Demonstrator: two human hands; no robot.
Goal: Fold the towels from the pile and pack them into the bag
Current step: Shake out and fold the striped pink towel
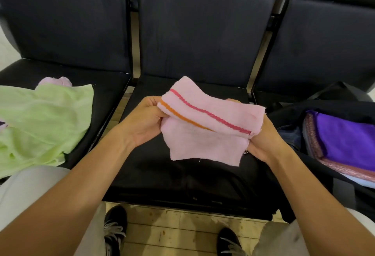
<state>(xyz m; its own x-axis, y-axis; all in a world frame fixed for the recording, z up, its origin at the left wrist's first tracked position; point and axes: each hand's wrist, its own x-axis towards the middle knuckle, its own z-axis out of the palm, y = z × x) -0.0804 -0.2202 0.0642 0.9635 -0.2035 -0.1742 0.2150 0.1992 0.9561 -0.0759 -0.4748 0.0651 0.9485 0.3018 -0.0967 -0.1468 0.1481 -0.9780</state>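
Head view, looking down over a row of black padded seats: the middle seat [182, 178] sits at centre, and above it both hands hold a small pink towel [205, 126] in the air. The towel has a red stripe and an orange stripe along one edge and is doubled over, the striped half lying on top and a plain flap hanging below. The left hand [146, 122] pinches its nine o'clock end with curled fingers and thumb; the right hand [263, 142] grips the four o'clock corner, fingers closed round the cloth and mostly hidden behind it.

At nine o'clock, on the left seat, lies the pile: a crumpled pale green towel [42, 122] on top, with a bit of lilac cloth [58, 81] poking out behind it at ten o'clock. At three o'clock a black bag [334, 105] stands open on the right seat, already holding a stack of folded towels, a purple towel [349, 138] uppermost over pinkish and pale blue layers.

By my reading the job is well under way: several towels are packed, the pink one is mid-fold and not yet in the bag, and at least the green and lilac pieces are left to fold.
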